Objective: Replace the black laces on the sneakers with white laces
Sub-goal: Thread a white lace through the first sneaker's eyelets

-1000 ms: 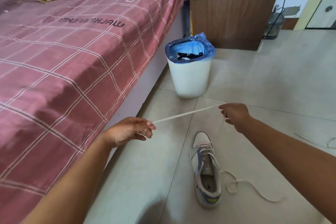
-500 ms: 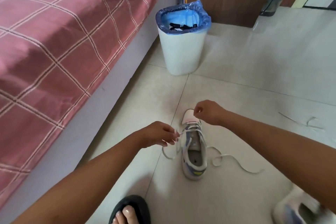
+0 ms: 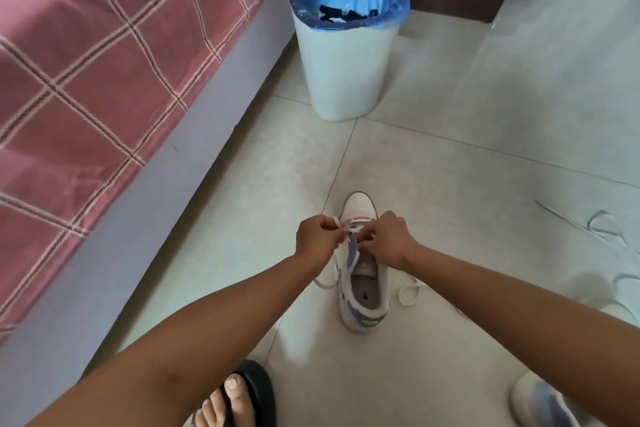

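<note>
A: Where is the sneaker (image 3: pixel 362 282)?

B: On the tiled floor (image 3: pixel 467 156), centre of view, toe pointing away, just beside a bed (image 3: pixel 86 55) with a red checked cover.

A: And the hands?

B: Both are over the front eyelets, close together. The left hand (image 3: pixel 317 239) pinches a white lace (image 3: pixel 349 229) end between curled fingers. The right hand (image 3: pixel 388 239) has its fingers curled at the same lace where it crosses the tongue. Loose loops of the lace trail onto the floor on both sides of the shoe.

A: What else?

B: A white bin (image 3: pixel 346 55) with a blue liner stands further off (black laces (image 3: pixel 346 14) lie inside). Another white lace (image 3: pixel 602 225) lies at the right; a second sneaker (image 3: pixel 543 402) shows at the bottom right corner, and a foot (image 3: pixel 225 402) in a black sandal at the bottom edge.
</note>
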Demonstrator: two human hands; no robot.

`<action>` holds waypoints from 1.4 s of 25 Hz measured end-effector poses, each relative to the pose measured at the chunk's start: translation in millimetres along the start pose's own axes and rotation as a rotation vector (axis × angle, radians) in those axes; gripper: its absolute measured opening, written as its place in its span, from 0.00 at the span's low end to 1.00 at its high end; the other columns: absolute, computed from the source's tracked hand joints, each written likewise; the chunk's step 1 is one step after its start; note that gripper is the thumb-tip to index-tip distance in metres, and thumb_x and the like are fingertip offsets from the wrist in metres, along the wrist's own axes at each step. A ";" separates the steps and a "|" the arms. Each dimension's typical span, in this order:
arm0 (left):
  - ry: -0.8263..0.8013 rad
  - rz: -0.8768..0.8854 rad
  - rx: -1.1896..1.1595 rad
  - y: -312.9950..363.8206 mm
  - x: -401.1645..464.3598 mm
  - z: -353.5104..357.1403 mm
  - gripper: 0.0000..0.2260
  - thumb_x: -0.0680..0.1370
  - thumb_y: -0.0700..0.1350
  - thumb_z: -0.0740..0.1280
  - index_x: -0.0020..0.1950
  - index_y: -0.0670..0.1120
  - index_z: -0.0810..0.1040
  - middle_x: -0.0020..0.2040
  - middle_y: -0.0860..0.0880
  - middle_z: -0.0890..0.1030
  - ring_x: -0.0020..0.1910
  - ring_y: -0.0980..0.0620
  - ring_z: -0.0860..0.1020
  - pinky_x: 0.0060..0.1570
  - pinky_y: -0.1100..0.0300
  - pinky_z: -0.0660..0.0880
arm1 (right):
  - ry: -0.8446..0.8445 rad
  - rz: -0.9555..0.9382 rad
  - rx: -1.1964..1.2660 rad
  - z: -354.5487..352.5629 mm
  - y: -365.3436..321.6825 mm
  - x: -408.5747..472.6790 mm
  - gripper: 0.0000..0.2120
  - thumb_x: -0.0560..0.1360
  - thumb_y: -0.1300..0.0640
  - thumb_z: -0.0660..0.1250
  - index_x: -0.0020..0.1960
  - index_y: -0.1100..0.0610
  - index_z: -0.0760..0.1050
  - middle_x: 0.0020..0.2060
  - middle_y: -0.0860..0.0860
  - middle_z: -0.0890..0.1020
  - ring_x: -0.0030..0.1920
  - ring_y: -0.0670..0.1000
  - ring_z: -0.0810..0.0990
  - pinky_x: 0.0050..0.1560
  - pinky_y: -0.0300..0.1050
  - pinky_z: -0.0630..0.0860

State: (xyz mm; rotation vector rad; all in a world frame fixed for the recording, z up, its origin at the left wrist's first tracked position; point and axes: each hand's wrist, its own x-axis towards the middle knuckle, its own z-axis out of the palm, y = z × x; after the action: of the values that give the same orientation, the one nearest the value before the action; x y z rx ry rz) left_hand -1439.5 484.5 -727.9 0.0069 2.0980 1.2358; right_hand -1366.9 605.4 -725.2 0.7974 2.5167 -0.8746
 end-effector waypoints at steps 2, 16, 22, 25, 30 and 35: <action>0.019 0.019 -0.013 -4.2 -1.8 0.0 0.08 0.72 0.37 0.72 0.36 0.47 0.77 0.38 0.45 0.81 0.40 0.46 0.81 0.46 0.53 0.79 | 0.007 0.012 0.030 2.2 2.3 0.5 0.07 0.73 0.51 0.68 0.48 0.50 0.83 0.52 0.58 0.76 0.56 0.58 0.72 0.48 0.40 0.64; 0.076 0.116 0.063 -15.7 -15.4 13.4 0.03 0.74 0.42 0.71 0.41 0.46 0.78 0.38 0.52 0.81 0.38 0.56 0.78 0.31 0.77 0.69 | 0.031 0.052 0.107 9.8 4.2 -5.0 0.08 0.75 0.51 0.67 0.52 0.50 0.81 0.53 0.54 0.66 0.58 0.56 0.65 0.52 0.41 0.64; 0.034 0.181 0.246 -13.2 -16.3 14.1 0.04 0.77 0.42 0.67 0.43 0.45 0.77 0.41 0.50 0.79 0.41 0.53 0.77 0.39 0.67 0.70 | 0.045 0.059 0.041 11.4 -0.2 -6.0 0.09 0.76 0.53 0.65 0.53 0.52 0.81 0.56 0.56 0.67 0.58 0.57 0.66 0.50 0.42 0.65; 0.028 0.304 0.379 -18.1 -15.3 9.2 0.05 0.78 0.43 0.64 0.46 0.43 0.78 0.44 0.47 0.79 0.43 0.50 0.77 0.41 0.61 0.73 | 0.049 0.065 0.073 11.7 -1.1 -6.4 0.09 0.76 0.54 0.65 0.53 0.52 0.81 0.57 0.56 0.67 0.58 0.57 0.66 0.50 0.41 0.64; -0.002 0.427 0.542 -25.3 -20.8 5.0 0.06 0.79 0.43 0.63 0.49 0.42 0.78 0.47 0.46 0.79 0.45 0.50 0.77 0.39 0.62 0.68 | 0.028 0.050 0.080 11.6 1.9 -7.6 0.10 0.76 0.54 0.64 0.55 0.52 0.80 0.58 0.56 0.67 0.60 0.57 0.65 0.56 0.44 0.66; -0.039 0.414 0.553 -29.3 -38.8 6.3 0.15 0.79 0.52 0.60 0.63 0.46 0.69 0.57 0.48 0.73 0.50 0.49 0.76 0.44 0.59 0.72 | 0.045 0.026 -0.024 14.1 -3.4 -9.4 0.09 0.77 0.55 0.61 0.51 0.54 0.80 0.56 0.56 0.67 0.57 0.57 0.65 0.56 0.49 0.70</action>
State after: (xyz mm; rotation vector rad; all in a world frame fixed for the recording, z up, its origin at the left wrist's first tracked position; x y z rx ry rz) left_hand -1396.9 460.4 -730.8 0.7358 2.4108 0.8176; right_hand -1359.7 590.3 -729.4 0.8490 2.5447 -0.8256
